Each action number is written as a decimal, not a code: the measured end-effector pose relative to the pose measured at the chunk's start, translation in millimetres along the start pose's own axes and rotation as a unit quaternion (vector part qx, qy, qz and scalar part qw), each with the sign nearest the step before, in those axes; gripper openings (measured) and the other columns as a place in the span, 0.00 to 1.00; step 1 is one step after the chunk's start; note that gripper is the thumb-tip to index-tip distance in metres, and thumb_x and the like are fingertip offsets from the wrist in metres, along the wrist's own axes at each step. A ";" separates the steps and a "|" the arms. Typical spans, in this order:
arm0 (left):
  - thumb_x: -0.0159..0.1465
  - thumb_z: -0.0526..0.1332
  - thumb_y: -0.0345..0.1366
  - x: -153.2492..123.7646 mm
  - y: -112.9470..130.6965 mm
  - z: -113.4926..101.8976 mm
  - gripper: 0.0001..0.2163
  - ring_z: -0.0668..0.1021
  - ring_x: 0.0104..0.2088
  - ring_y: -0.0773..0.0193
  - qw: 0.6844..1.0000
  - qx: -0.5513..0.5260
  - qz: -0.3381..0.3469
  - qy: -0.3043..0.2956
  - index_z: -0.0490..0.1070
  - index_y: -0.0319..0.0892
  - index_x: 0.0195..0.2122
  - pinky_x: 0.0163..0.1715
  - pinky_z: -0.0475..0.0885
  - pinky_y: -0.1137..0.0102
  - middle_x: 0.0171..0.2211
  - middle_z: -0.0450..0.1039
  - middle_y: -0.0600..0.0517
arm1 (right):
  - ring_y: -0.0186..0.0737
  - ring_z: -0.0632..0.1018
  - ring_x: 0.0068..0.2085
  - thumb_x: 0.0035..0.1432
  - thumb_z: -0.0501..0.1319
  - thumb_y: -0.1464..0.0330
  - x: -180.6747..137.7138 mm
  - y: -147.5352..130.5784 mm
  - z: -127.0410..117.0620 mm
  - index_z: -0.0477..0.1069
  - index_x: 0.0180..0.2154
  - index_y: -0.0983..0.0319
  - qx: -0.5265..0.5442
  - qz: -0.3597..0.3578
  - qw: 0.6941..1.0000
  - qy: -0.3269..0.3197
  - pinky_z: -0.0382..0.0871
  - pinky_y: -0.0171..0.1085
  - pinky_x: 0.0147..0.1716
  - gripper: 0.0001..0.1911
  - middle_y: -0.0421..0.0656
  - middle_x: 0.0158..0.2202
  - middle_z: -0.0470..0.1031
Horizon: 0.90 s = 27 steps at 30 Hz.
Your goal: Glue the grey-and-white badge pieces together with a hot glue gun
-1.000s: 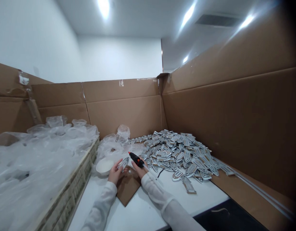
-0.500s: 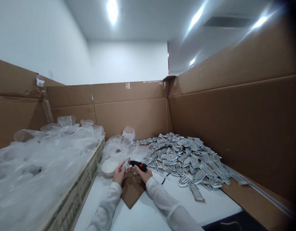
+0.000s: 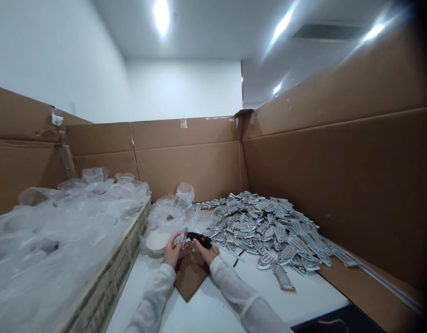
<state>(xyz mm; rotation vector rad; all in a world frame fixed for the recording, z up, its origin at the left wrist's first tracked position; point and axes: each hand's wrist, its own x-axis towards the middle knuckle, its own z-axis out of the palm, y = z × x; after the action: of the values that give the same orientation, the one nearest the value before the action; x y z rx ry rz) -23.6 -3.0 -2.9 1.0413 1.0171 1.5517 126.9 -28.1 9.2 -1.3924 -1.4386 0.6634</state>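
Note:
My left hand [image 3: 171, 252] is closed on a small silver shield-shaped piece [image 3: 181, 237], held up above a brown cardboard scrap [image 3: 189, 276]. My right hand [image 3: 207, 252] grips a black glue gun [image 3: 201, 239] with an orange nozzle, and its tip touches the piece. Both hands hover over the white table [image 3: 216, 310], just right of a white bowl [image 3: 157, 241].
A big heap of the same silver pieces [image 3: 269, 229] covers the table's right half. A crate [image 3: 105, 282] piled with clear plastic bags [image 3: 53, 231] stands on the left. Tall cardboard walls [image 3: 338, 175] enclose the table. A loose piece [image 3: 282, 277] lies near the heap's front.
The glue gun's nozzle swung down from pointing up-left to meet the piece in my left hand. The camera view shifted slightly; the hands have stayed put for the last half second.

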 end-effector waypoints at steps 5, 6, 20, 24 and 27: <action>0.42 0.68 0.31 -3.3 3.0 2.4 0.23 0.79 0.29 0.63 1.000 -0.005 0.004 -0.005 0.69 0.38 0.42 0.31 0.72 0.74 0.31 0.78 0.48 | 0.40 0.74 0.26 0.48 0.56 0.53 0.6 2.3 1.2 0.75 0.27 0.61 -0.005 0.004 1.000 0.006 0.63 0.34 0.25 0.19 0.43 0.23 0.74; 0.43 0.68 0.31 -3.8 3.5 2.7 0.23 0.79 0.28 0.63 1.000 -0.005 0.000 -0.005 0.68 0.38 0.42 0.30 0.72 0.74 0.31 0.78 0.49 | 0.40 0.74 0.26 0.48 0.56 0.53 0.7 2.7 1.6 0.75 0.27 0.61 -0.006 0.008 1.000 0.008 0.63 0.34 0.25 0.19 0.43 0.23 0.74; 0.48 0.63 0.25 -2.7 2.5 3.7 0.19 0.79 0.27 0.65 1.000 -0.024 -0.016 -0.004 0.67 0.38 0.43 0.29 0.73 0.74 0.30 0.78 0.49 | 0.40 0.74 0.27 0.49 0.55 0.54 -2.0 -5.2 -4.5 0.75 0.27 0.60 -0.014 0.010 1.000 -0.010 0.64 0.34 0.27 0.18 0.43 0.24 0.74; 0.48 0.64 0.25 -4.2 4.0 4.2 0.19 0.79 0.27 0.65 1.000 -0.026 -0.013 -0.005 0.67 0.38 0.42 0.29 0.72 0.75 0.30 0.78 0.50 | 0.40 0.74 0.27 0.49 0.54 0.53 -3.1 -6.7 -5.4 0.75 0.27 0.61 -0.031 0.029 0.999 -0.010 0.63 0.34 0.27 0.19 0.43 0.23 0.74; 0.48 0.63 0.24 -5.5 5.8 5.6 0.19 0.79 0.26 0.66 0.999 -0.032 -0.023 0.002 0.66 0.38 0.42 0.29 0.73 0.75 0.29 0.78 0.50 | 0.40 0.74 0.27 0.50 0.53 0.53 -4.4 -8.6 -6.8 0.75 0.27 0.61 -0.034 0.038 0.999 -0.014 0.63 0.34 0.27 0.20 0.43 0.22 0.73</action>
<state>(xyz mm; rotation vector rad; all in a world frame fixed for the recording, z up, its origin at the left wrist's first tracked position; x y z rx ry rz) -18.9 -8.8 3.5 0.9634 0.9814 1.5395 128.9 -35.6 18.1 -1.5025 -1.4479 0.6907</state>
